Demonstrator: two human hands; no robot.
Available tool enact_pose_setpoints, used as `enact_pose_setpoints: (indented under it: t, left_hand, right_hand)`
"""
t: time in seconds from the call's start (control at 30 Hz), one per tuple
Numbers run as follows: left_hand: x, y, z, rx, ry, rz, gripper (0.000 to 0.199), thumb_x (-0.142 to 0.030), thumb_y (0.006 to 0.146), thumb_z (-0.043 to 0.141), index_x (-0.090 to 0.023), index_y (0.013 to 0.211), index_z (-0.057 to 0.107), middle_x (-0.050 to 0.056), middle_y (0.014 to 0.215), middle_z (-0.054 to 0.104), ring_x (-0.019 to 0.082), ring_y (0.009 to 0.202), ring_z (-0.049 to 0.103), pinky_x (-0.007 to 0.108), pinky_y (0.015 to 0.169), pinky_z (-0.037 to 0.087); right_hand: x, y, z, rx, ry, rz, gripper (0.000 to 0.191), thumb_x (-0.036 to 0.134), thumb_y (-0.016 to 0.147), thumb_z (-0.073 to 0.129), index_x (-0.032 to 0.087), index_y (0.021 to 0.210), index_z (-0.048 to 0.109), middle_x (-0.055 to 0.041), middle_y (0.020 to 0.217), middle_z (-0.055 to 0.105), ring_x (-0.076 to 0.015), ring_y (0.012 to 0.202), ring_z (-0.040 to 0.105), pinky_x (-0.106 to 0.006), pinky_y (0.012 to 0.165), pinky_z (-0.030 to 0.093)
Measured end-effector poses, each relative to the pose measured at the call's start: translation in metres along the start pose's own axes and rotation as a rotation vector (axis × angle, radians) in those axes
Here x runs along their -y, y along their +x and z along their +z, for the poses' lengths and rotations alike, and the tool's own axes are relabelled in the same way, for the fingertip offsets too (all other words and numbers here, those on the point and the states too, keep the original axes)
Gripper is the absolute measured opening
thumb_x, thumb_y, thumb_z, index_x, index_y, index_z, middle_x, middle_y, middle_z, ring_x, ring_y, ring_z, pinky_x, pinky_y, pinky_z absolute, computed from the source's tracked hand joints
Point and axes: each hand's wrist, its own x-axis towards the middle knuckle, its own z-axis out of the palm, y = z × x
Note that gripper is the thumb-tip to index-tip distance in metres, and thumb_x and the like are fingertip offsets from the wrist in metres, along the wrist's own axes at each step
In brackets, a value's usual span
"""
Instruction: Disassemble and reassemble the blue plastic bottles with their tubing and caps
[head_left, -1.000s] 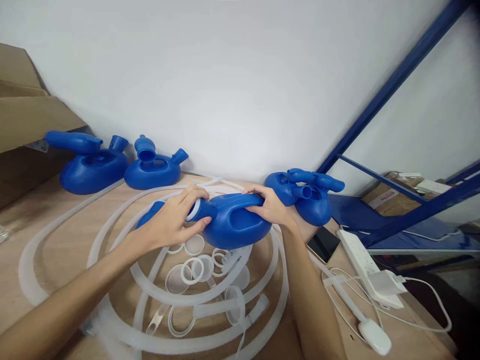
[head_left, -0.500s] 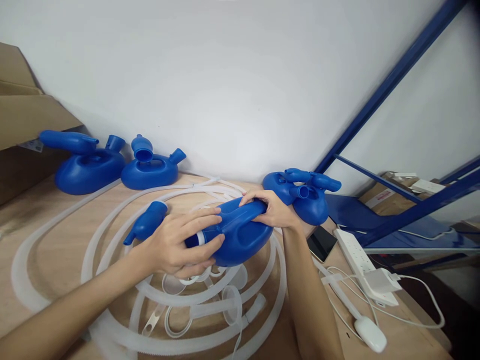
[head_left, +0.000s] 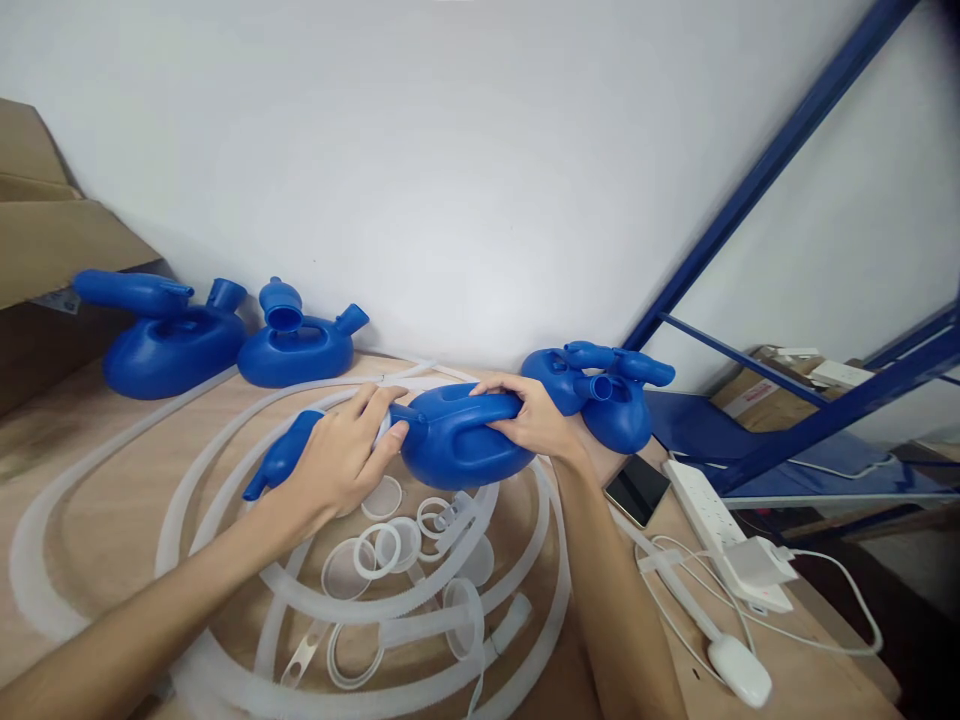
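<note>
Left hand (head_left: 349,450) wraps fingers and thumb around the neck (head_left: 412,418) of a blue bottle (head_left: 450,455), held mid-frame in the head view. Right hand (head_left: 531,415) grips the handle, thumb beneath. Coiled tubing (head_left: 337,697) and round pieces (head_left: 347,574) lie lower centre on the table (head_left: 821,685).

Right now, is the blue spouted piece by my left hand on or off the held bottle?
Off: the spouted piece lies beside your left hand, apart from the bottle.
</note>
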Motion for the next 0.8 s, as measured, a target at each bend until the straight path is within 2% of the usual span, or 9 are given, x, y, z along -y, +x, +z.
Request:
enact_pose_setpoints:
  t: [0.13,0.27,0.37,0.47,0.53,0.6,0.63,0.73,0.8]
  left_hand:
    - [-0.001,0.004,-0.003,0.105,-0.049,-0.136,0.061,-0.056,0.107,0.021,-0.02,0.138,0.059,0.015,0.137,0.067,0.035,0.11,0.071,0.046,0.085,0.057]
    - [-0.003,0.01,-0.019,0.235,-0.092,-0.119,0.067,-0.058,0.107,0.019,-0.021,0.154,0.049,0.014,0.146,0.064,0.035,0.12,0.068,0.047,0.095,0.054]
    - [0.009,0.016,-0.035,0.374,-0.109,-0.091,0.075,-0.066,0.104,0.027,-0.024,0.166,0.035,0.011,0.151,0.062,0.034,0.124,0.067,0.044,0.102,0.051]
    - [0.042,0.022,-0.042,0.563,-0.119,-0.177,0.074,-0.071,0.102,0.025,-0.031,0.162,0.044,0.007,0.147,0.066,0.032,0.117,0.071,0.04,0.102,0.05]
    - [0.073,0.022,-0.036,0.624,-0.025,-0.339,0.075,-0.073,0.099,0.026,-0.031,0.155,0.053,0.009,0.141,0.07,0.035,0.117,0.071,0.043,0.102,0.05]
    - [0.103,0.02,-0.025,0.623,0.163,-0.495,0.086,-0.078,0.085,0.047,-0.018,0.144,0.062,0.022,0.13,0.073,0.048,0.119,0.068,0.053,0.099,0.051]
    - [0.116,0.018,-0.018,0.632,0.204,-0.545,0.09,-0.079,0.075,0.058,-0.01,0.133,0.068,0.029,0.119,0.075,0.053,0.113,0.069,0.056,0.092,0.053]
    - [0.142,0.012,-0.003,0.638,0.225,-0.599,0.078,-0.075,0.061,0.072,-0.013,0.108,0.072,0.026,0.097,0.078,0.051,0.096,0.074,0.052,0.079,0.056]
    - [0.15,0.009,0.002,0.636,0.214,-0.582,0.067,-0.072,0.06,0.073,-0.017,0.099,0.071,0.023,0.096,0.079,0.047,0.095,0.074,0.048,0.078,0.056]
  right_hand:
    - [0.004,-0.002,-0.004,-0.023,-0.054,0.001,0.035,0.012,0.074,0.066,0.024,0.104,0.078,-0.0026,0.111,0.081,-0.0258,0.108,0.075,-0.038,0.102,0.055]
    - [0.014,-0.008,-0.015,-0.009,-0.118,0.035,0.036,0.012,0.076,0.069,0.025,0.108,0.078,-0.0023,0.114,0.081,-0.0264,0.109,0.076,-0.038,0.103,0.056]
    - [0.021,-0.011,-0.021,0.014,-0.181,0.043,0.038,0.01,0.077,0.067,0.025,0.11,0.078,-0.0027,0.115,0.081,-0.0265,0.108,0.076,-0.038,0.101,0.056]
    - [0.018,-0.012,-0.023,0.001,-0.285,0.083,0.043,0.008,0.076,0.064,0.025,0.113,0.077,-0.0035,0.115,0.081,-0.0278,0.106,0.075,-0.041,0.099,0.056]
    - [0.013,-0.011,-0.023,-0.031,-0.328,0.105,0.043,0.008,0.076,0.063,0.025,0.113,0.077,-0.0041,0.117,0.08,-0.0291,0.108,0.075,-0.044,0.1,0.056]
    - [0.008,-0.011,-0.023,-0.068,-0.34,0.119,0.041,0.009,0.076,0.064,0.025,0.111,0.078,-0.0046,0.115,0.081,-0.0304,0.108,0.074,-0.046,0.101,0.056]
    - [0.006,-0.01,-0.023,-0.084,-0.336,0.124,0.038,0.01,0.077,0.065,0.025,0.11,0.078,-0.005,0.115,0.081,-0.0309,0.107,0.074,-0.046,0.1,0.056]
    - [0.002,-0.009,-0.024,-0.103,-0.303,0.125,0.031,0.015,0.08,0.067,0.025,0.108,0.077,-0.0058,0.115,0.08,-0.0315,0.107,0.074,-0.047,0.098,0.057]
    - [0.001,-0.009,-0.024,-0.087,-0.285,0.121,0.029,0.017,0.082,0.068,0.025,0.108,0.077,-0.0059,0.115,0.08,-0.031,0.107,0.074,-0.046,0.098,0.057]
